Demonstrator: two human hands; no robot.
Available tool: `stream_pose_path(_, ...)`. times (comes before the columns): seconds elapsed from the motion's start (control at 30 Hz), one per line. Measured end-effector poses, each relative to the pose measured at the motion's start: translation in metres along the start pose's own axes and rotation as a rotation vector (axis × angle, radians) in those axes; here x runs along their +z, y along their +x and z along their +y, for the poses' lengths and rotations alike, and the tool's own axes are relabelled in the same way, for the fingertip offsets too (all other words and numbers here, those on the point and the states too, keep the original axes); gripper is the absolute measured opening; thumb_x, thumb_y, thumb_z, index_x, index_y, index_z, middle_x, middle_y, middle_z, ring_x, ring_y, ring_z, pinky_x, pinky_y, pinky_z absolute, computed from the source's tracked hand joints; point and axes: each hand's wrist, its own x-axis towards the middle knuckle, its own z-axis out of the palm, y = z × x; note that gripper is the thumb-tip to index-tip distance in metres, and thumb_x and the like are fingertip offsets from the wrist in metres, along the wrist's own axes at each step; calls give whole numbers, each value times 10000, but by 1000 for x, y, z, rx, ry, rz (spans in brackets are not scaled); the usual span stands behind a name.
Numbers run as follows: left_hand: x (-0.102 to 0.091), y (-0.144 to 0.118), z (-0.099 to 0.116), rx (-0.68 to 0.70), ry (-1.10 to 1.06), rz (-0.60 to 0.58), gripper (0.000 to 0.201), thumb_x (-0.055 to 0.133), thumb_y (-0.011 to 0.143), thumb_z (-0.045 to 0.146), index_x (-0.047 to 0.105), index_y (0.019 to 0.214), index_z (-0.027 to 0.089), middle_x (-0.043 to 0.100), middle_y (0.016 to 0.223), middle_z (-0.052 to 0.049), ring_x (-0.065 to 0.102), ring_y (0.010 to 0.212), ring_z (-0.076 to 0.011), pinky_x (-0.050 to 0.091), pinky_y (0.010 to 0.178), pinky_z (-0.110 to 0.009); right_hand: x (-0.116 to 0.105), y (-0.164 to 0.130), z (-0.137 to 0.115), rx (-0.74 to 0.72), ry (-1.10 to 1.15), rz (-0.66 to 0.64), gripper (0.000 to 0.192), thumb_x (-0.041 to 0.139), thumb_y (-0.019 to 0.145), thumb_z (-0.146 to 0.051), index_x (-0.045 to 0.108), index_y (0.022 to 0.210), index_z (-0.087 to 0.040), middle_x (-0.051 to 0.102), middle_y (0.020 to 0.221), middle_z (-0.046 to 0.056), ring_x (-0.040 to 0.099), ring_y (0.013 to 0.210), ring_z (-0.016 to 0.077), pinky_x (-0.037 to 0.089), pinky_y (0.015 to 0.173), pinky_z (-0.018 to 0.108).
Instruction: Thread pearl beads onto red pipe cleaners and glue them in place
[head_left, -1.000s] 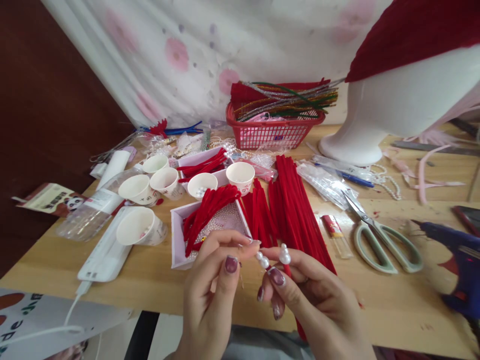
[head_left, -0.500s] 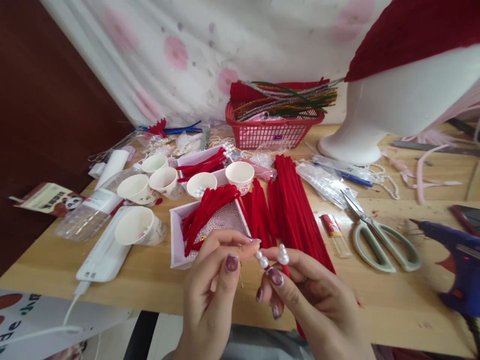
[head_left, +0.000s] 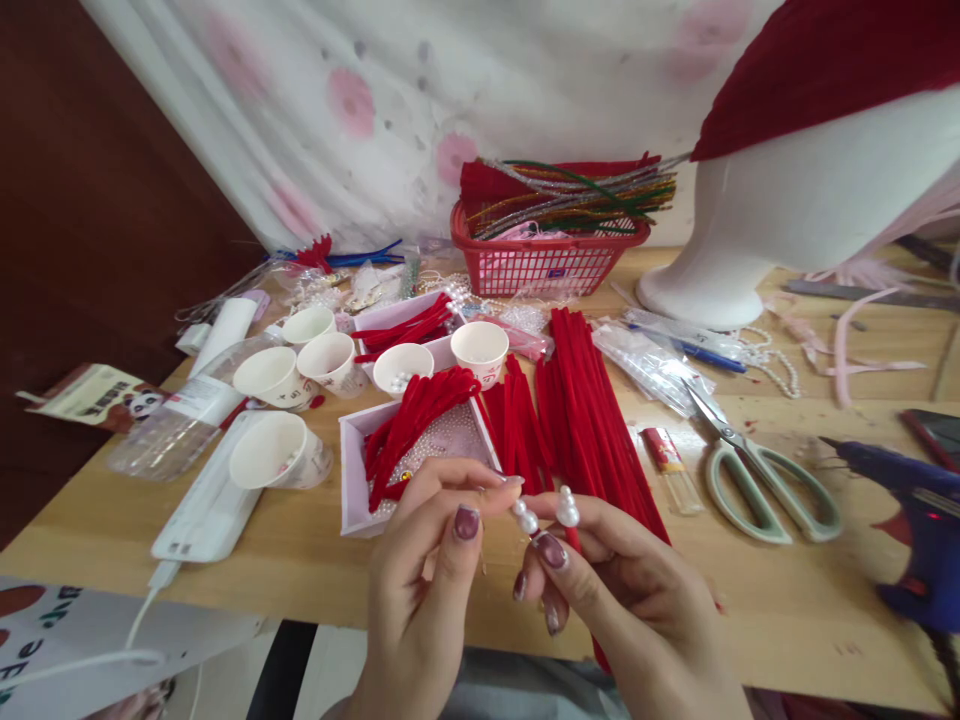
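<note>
My right hand point(head_left: 630, 600) is closed on a red pipe cleaner point(head_left: 574, 540) tipped with white pearl beads point(head_left: 568, 508). A second set of pearl beads point(head_left: 527, 518) rises beside its thumb, pinched at the base. Close to those beads, my left hand point(head_left: 439, 560) has its thumb and fingers drawn together; what sits between the fingertips, if anything, is too fine to make out. Behind the hands, a small white box point(head_left: 356, 480) contains red pipe cleaner pieces point(head_left: 412, 425) and tiny beads. Long red pipe cleaners point(head_left: 592, 410) lie to its right.
Paper cups point(head_left: 274, 450) stand on the left near a white power strip point(head_left: 202, 500). A red basket point(head_left: 540, 268) sits at the back. On the right are scissors point(head_left: 757, 460), a lighter point(head_left: 670, 470), a blue glue gun point(head_left: 900, 510) and a white foam head point(head_left: 787, 190).
Almost nothing differs. The beads by the right thumb and those on the red pipe cleaner have shifted very slightly; both hands keep their places.
</note>
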Motion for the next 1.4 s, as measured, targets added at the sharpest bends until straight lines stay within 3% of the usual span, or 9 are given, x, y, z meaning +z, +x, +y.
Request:
stream_pose_path(0.07,-1,0,-1,9,4,-24,272,531,1054,353,800,1088,380,698,1065,25,637,896,-108,492,719,-187,0,1,0,-1,1,-2,167,874,792,-441,847,904,-320,735,611,-23,582,533,70,505,543,115)
stream_pose_path(0.33,2,-1,1,-50,-24,64,263,577,1023,419,830,987,354,701,1024,7,625,965,-133,498,839,-193,-1,1,1,-11,2,-2,183,877,789,-444,851,917,-315,738,612,-12,575,528,75,498,537,126)
stream_pose_path(0.53,1,0,-4,-27,-55,55,251,583,1024,380,793,1161,364,705,1088,0,637,912,-110,521,834,-158,-3,3,4,-21,24,7,203,880,792,-441,846,937,-303,738,618,-7,585,537,65,492,544,112)
stream_pose_path(0.7,0,2,-7,-44,-113,147,110,737,930,343,811,1012,347,709,992,28,673,910,-86,535,821,-114,-5,2,6,-32,26,31,229,883,787,-454,842,944,-292,747,621,-3,605,525,60,498,542,111)
stream_pose_path(0.8,-4,2,-7,-1,-104,78,64,771,901,265,807,872,311,685,923,34,686,861,-81,553,773,-120,-9,5,8,-50,31,18,225,866,810,-452,835,972,-300,766,661,-8,627,532,59,516,553,113)
stream_pose_path(1.0,-10,0,-3,-27,-72,-141,70,788,878,231,802,845,291,663,804,22,651,705,-111,535,620,-189,-23,15,14,-182,-64,-137,154,696,987,-360,773,1120,-378,796,813,-30,688,660,66,561,641,121)
stream_pose_path(1.1,-9,-4,-3,-61,-104,-126,100,825,844,306,785,760,268,633,731,22,594,628,-112,464,543,-204,-25,18,17,-209,-65,-94,181,674,1004,-346,745,1169,-371,794,853,-31,692,681,72,566,633,133)
stream_pose_path(1.23,-4,-11,-3,-129,-132,-43,247,816,833,439,749,695,245,592,683,21,560,623,-126,417,559,-234,-25,21,19,-222,-8,-66,221,705,988,-329,711,1208,-344,815,863,-30,719,692,66,574,656,128)
stream_pose_path(1.4,-3,-13,-4,-65,-16,-27,332,701,925,484,727,697,243,587,674,18,541,630,-141,409,608,-258,-23,25,19,-243,78,-38,235,793,916,-335,717,1127,-265,839,813,5,751,642,91,605,637,155)
